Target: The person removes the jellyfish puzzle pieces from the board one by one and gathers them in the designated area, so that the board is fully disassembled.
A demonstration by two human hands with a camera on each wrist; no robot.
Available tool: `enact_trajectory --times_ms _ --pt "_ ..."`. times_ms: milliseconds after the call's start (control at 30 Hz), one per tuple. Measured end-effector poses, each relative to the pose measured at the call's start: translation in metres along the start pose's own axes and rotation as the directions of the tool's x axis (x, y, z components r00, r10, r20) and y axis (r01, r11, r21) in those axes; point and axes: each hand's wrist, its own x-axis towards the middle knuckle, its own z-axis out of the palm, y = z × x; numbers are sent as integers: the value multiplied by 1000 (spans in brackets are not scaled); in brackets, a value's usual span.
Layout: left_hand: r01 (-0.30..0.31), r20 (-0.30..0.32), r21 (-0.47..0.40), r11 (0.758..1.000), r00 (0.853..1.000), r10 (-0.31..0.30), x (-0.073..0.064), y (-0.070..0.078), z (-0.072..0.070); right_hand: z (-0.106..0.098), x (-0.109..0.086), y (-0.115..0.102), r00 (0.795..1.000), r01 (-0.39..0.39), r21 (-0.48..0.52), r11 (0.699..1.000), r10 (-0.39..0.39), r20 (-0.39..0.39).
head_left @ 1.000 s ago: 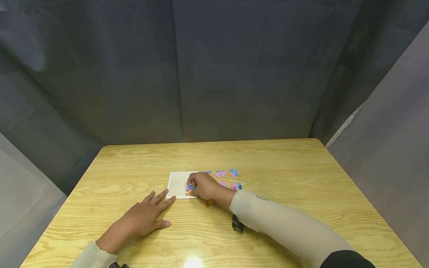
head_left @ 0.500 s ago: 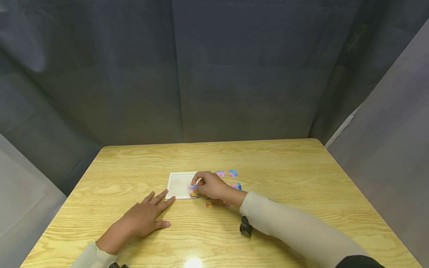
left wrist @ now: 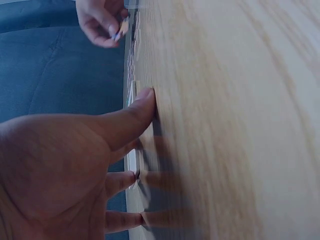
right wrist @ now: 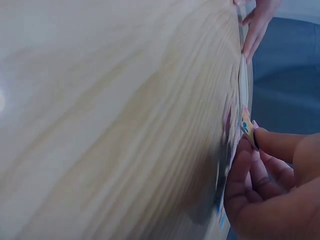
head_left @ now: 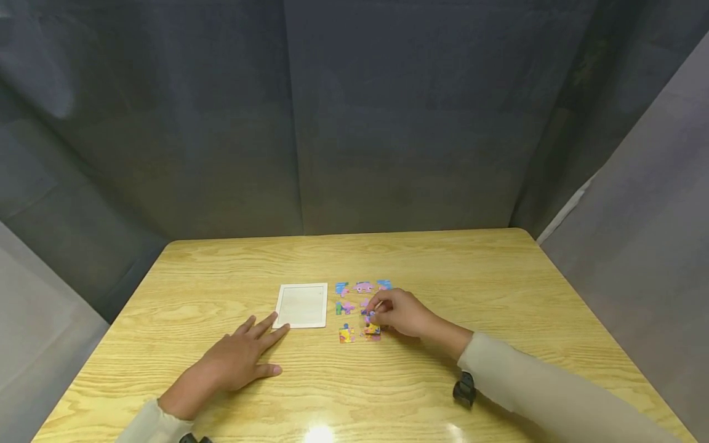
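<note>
With thumb and fingertips, my right hand (head_left: 403, 312) pinches a yellow and purple jigsaw piece (head_left: 372, 323) just above the lower right of the laid-out pieces. The right wrist view shows that jigsaw piece (right wrist: 247, 126) edge-on between thumb and fingers. My left hand (head_left: 235, 362) lies palm down with fingers spread, its fingertips touching the lower left corner of a white puzzle tray (head_left: 325, 307). Its thumb rests on the table. Loose jigsaw pieces, such as a pink one with eyes (head_left: 364, 287) and a yellow one (head_left: 346, 335), lie right of the tray; my right hand hides some.
The wood-grain table (head_left: 476, 271) extends on all sides of the tray and pieces. A dark curtain (head_left: 410, 123) hangs behind its far edge, with a lighter grey sheet (head_left: 653, 203) at the right.
My right hand has carried the jigsaw piece rightward, from over the tray's right edge to above the loose pieces. The tray's inside is now in view. My left hand stays put.
</note>
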Motion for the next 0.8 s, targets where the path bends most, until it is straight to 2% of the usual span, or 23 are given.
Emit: enact_trajectory --times_ms 200,367,433,800 --pt "0 -3 1 1000 1000 0 -1 0 -2 -18 -24 18 998 -36 -53 998 34 -46" --pt "8 -5 -3 1000 1000 -8 -2 0 -3 -19 -30 25 997 28 -195 980 -43 -70" --pt "8 -6 -5 1000 1000 -8 -3 0 -3 -17 -30 27 995 49 -219 975 -66 -70" --pt "-15 -32 5 1000 999 15 -5 0 -2 -16 -29 35 996 63 -193 979 -75 -55"
